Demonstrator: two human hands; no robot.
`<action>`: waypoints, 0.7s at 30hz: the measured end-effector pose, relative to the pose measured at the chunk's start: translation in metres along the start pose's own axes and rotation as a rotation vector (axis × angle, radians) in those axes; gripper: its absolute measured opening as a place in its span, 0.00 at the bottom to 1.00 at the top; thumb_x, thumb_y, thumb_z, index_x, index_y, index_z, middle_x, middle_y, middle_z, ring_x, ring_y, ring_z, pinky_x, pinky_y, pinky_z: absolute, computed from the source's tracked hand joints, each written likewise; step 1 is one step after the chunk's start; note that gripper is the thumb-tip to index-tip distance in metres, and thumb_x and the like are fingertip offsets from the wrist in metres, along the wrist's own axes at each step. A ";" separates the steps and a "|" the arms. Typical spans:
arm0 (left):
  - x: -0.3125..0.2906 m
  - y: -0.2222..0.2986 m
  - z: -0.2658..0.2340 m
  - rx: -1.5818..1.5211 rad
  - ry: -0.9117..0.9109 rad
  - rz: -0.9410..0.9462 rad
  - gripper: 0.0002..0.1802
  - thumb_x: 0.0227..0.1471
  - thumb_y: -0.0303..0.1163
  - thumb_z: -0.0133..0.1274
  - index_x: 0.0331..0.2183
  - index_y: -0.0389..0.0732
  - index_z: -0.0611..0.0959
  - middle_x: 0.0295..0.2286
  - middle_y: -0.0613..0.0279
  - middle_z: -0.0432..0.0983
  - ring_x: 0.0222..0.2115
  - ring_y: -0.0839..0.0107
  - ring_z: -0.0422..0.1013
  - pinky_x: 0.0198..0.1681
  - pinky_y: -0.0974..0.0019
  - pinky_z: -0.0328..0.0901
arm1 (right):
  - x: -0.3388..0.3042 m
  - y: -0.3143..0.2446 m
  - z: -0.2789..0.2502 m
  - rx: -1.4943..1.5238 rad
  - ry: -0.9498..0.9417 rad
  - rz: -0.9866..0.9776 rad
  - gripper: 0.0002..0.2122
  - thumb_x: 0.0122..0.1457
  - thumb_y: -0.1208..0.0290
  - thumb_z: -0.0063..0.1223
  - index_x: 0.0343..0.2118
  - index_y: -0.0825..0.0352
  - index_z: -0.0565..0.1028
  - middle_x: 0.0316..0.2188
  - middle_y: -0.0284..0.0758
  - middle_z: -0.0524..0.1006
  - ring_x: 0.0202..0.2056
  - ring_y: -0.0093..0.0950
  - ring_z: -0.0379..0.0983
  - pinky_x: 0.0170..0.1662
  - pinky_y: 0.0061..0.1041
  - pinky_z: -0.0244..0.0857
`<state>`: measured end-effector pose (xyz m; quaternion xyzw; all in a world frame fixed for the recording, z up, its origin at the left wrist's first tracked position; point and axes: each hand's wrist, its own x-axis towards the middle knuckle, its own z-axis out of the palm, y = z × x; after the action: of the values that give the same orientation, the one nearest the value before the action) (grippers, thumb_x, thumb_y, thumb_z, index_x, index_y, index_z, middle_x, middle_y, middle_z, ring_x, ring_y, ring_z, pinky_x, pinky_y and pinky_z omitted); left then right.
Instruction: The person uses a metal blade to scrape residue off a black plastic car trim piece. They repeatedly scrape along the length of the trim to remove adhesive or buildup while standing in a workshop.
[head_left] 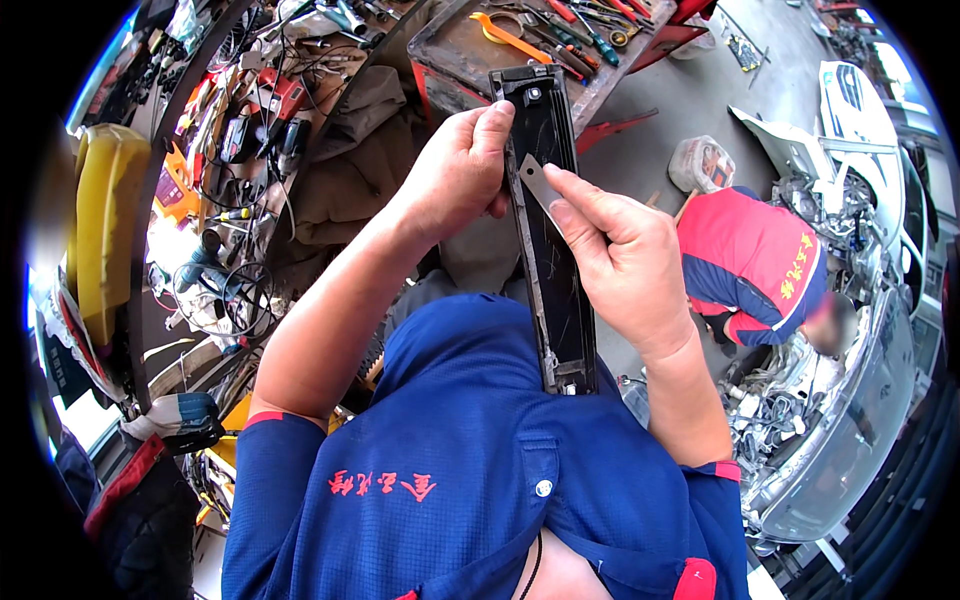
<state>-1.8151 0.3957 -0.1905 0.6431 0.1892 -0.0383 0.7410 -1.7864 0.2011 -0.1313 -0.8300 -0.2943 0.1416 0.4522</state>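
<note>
Between our hands, the long black plastic panel [555, 260] runs lengthwise away; left hand [460, 170] grips its far end, right hand [620, 255] pinches a thin grey metal blade [537, 180] against it.

Blue short-sleeved shirt [470, 470], seemingly red-trimmed

Tool-strewn tray [455, 60] crowds ahead, cluttered bench [215, 190] crowds left; bare floor [650, 140] on the right seems passable.

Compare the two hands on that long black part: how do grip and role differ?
The left hand wraps the upper end of the long black part, thumb over its edge; the right hand sits beside its middle. The left hand holds the part only; the right hand pinches a thin grey blade, tip laid on the part. Both are bare, both shut on something.
</note>
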 end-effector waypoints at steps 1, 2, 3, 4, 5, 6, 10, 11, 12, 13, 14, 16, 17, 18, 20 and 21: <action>0.000 0.002 0.000 -0.019 -0.009 -0.012 0.29 0.74 0.47 0.37 0.33 0.35 0.81 0.17 0.67 0.72 0.14 0.79 0.69 0.20 0.70 0.67 | 0.000 -0.002 0.001 -0.060 0.012 -0.018 0.13 0.65 0.73 0.61 0.52 0.67 0.82 0.35 0.43 0.86 0.33 0.25 0.83 0.38 0.24 0.73; 0.000 0.001 0.000 -0.019 -0.008 -0.010 0.29 0.74 0.47 0.37 0.33 0.35 0.81 0.17 0.67 0.72 0.14 0.79 0.69 0.20 0.70 0.67 | 0.000 -0.003 0.003 -0.060 0.012 -0.020 0.13 0.65 0.73 0.61 0.52 0.67 0.82 0.35 0.43 0.86 0.33 0.25 0.83 0.38 0.24 0.73; 0.000 0.000 0.000 0.008 0.002 -0.008 0.29 0.74 0.48 0.36 0.35 0.37 0.82 0.18 0.68 0.74 0.12 0.81 0.65 0.16 0.73 0.63 | 0.000 -0.004 0.005 -0.107 0.038 -0.052 0.13 0.64 0.73 0.61 0.51 0.66 0.83 0.32 0.44 0.83 0.31 0.34 0.81 0.36 0.29 0.72; 0.000 0.000 0.000 0.035 0.011 -0.006 0.29 0.74 0.49 0.35 0.36 0.39 0.84 0.18 0.70 0.75 0.11 0.83 0.62 0.13 0.75 0.59 | 0.000 -0.004 0.006 -0.153 0.064 -0.084 0.12 0.63 0.72 0.60 0.49 0.65 0.83 0.28 0.44 0.81 0.29 0.42 0.79 0.34 0.34 0.72; -0.001 0.002 0.001 0.037 0.012 -0.009 0.29 0.74 0.49 0.35 0.36 0.39 0.84 0.18 0.70 0.75 0.11 0.83 0.62 0.13 0.75 0.59 | 0.000 -0.005 0.006 -0.150 0.063 -0.081 0.12 0.63 0.72 0.60 0.49 0.65 0.83 0.28 0.44 0.81 0.29 0.42 0.79 0.34 0.34 0.72; -0.003 0.005 0.002 0.033 0.016 -0.006 0.29 0.74 0.49 0.35 0.36 0.40 0.84 0.18 0.70 0.75 0.11 0.83 0.62 0.13 0.76 0.59 | 0.002 -0.007 0.005 -0.182 0.045 -0.094 0.13 0.63 0.72 0.60 0.49 0.65 0.83 0.27 0.43 0.80 0.28 0.43 0.77 0.33 0.36 0.71; -0.004 0.002 0.003 0.020 0.018 -0.007 0.28 0.74 0.49 0.35 0.38 0.41 0.84 0.19 0.70 0.76 0.11 0.83 0.63 0.13 0.76 0.59 | 0.002 -0.002 0.001 -0.182 -0.021 -0.127 0.14 0.62 0.72 0.59 0.50 0.64 0.83 0.26 0.43 0.80 0.28 0.44 0.76 0.33 0.38 0.70; -0.004 -0.002 0.004 0.018 0.018 -0.007 0.28 0.74 0.49 0.35 0.38 0.41 0.84 0.19 0.70 0.76 0.11 0.83 0.63 0.13 0.76 0.59 | 0.001 0.000 -0.001 -0.183 -0.023 -0.127 0.14 0.62 0.72 0.59 0.50 0.64 0.83 0.26 0.43 0.80 0.28 0.44 0.76 0.33 0.38 0.70; -0.003 -0.006 0.005 -0.003 0.012 -0.017 0.28 0.74 0.49 0.35 0.38 0.41 0.84 0.19 0.70 0.77 0.11 0.83 0.63 0.13 0.76 0.59 | 0.001 0.002 -0.002 -0.170 -0.051 -0.137 0.14 0.62 0.72 0.59 0.50 0.64 0.83 0.26 0.43 0.79 0.29 0.44 0.76 0.33 0.38 0.70; -0.003 -0.008 0.006 -0.025 0.007 -0.028 0.28 0.74 0.48 0.34 0.39 0.41 0.84 0.20 0.69 0.78 0.11 0.83 0.63 0.13 0.76 0.59 | 0.000 0.003 -0.003 -0.157 -0.080 -0.148 0.14 0.63 0.72 0.59 0.50 0.63 0.83 0.26 0.43 0.79 0.29 0.44 0.77 0.34 0.39 0.70; -0.003 -0.008 0.007 -0.027 0.006 -0.029 0.28 0.74 0.48 0.34 0.39 0.41 0.84 0.20 0.69 0.78 0.11 0.83 0.63 0.13 0.76 0.59 | -0.001 0.004 -0.004 -0.159 -0.082 -0.146 0.14 0.63 0.72 0.59 0.50 0.63 0.83 0.26 0.43 0.79 0.29 0.44 0.77 0.34 0.39 0.70; -0.004 -0.007 0.009 -0.045 0.008 -0.055 0.28 0.74 0.47 0.34 0.40 0.40 0.85 0.22 0.68 0.80 0.11 0.83 0.63 0.13 0.77 0.59 | -0.003 0.003 -0.005 -0.194 -0.109 -0.150 0.14 0.63 0.72 0.58 0.51 0.63 0.83 0.26 0.42 0.79 0.29 0.44 0.77 0.34 0.39 0.70; -0.004 -0.008 0.010 -0.045 0.008 -0.055 0.28 0.74 0.47 0.34 0.40 0.40 0.85 0.22 0.68 0.80 0.11 0.83 0.63 0.13 0.77 0.59 | -0.004 0.002 -0.006 -0.194 -0.109 -0.149 0.14 0.63 0.72 0.58 0.51 0.63 0.83 0.26 0.42 0.79 0.29 0.44 0.77 0.34 0.39 0.70; -0.003 -0.010 0.010 -0.063 -0.004 -0.044 0.28 0.74 0.47 0.33 0.40 0.40 0.85 0.22 0.68 0.80 0.11 0.83 0.63 0.13 0.77 0.59 | -0.005 0.001 -0.006 -0.223 -0.111 -0.149 0.14 0.63 0.72 0.58 0.51 0.63 0.82 0.26 0.42 0.79 0.29 0.43 0.77 0.34 0.39 0.70; -0.003 -0.010 0.010 -0.079 -0.017 -0.033 0.28 0.75 0.46 0.33 0.41 0.40 0.85 0.22 0.68 0.80 0.11 0.83 0.63 0.13 0.77 0.58 | -0.007 0.001 -0.007 -0.251 -0.110 -0.149 0.15 0.63 0.72 0.58 0.52 0.64 0.82 0.26 0.42 0.79 0.29 0.43 0.77 0.34 0.39 0.70; -0.004 -0.009 0.011 -0.067 -0.014 -0.034 0.28 0.75 0.46 0.33 0.41 0.40 0.85 0.22 0.68 0.80 0.11 0.84 0.63 0.13 0.77 0.58 | -0.008 0.001 -0.008 -0.244 -0.110 -0.152 0.15 0.63 0.73 0.58 0.52 0.63 0.82 0.26 0.42 0.78 0.29 0.43 0.77 0.34 0.39 0.70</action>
<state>-1.8189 0.3831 -0.1965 0.6145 0.1961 -0.0490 0.7626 -1.7887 0.1902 -0.1282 -0.8452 -0.3956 0.1152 0.3405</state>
